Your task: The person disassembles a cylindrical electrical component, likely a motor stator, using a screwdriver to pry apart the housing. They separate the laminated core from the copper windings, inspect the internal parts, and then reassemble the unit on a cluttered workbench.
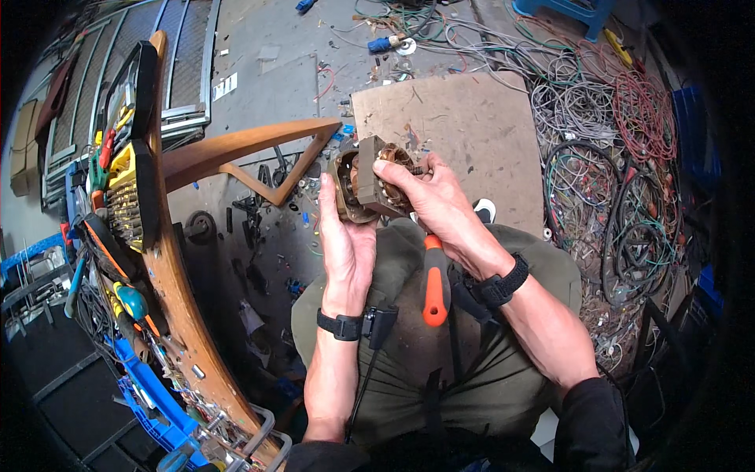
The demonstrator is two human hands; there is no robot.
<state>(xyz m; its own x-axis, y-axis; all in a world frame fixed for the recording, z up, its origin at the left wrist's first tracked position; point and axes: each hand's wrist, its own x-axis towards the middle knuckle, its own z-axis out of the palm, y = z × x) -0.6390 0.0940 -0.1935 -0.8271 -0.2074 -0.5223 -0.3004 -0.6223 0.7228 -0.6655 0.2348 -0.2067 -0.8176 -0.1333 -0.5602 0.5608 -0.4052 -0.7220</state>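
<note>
A motor stator (366, 182), with a squared brown steel core and copper windings, is held up in front of my lap. My left hand (346, 248) supports it from below and the left, thumb pointing up along its side. My right hand (435, 197) grips the right side, with the thumb laid across the core near the copper coil. Below my right palm shows an orange and black tool handle (434, 287). Its upper end is hidden, so I cannot tell whether my right fingers also hold it or what kind of tool it is.
A wooden-edged bench (181, 315) at left carries pliers, a yellow drill-bit holder (130, 185) and a blue tray (157, 405). A cardboard sheet (472, 118) lies on the floor ahead. Tangled cables (590, 126) cover the right. A blue stool (566, 12) stands far right.
</note>
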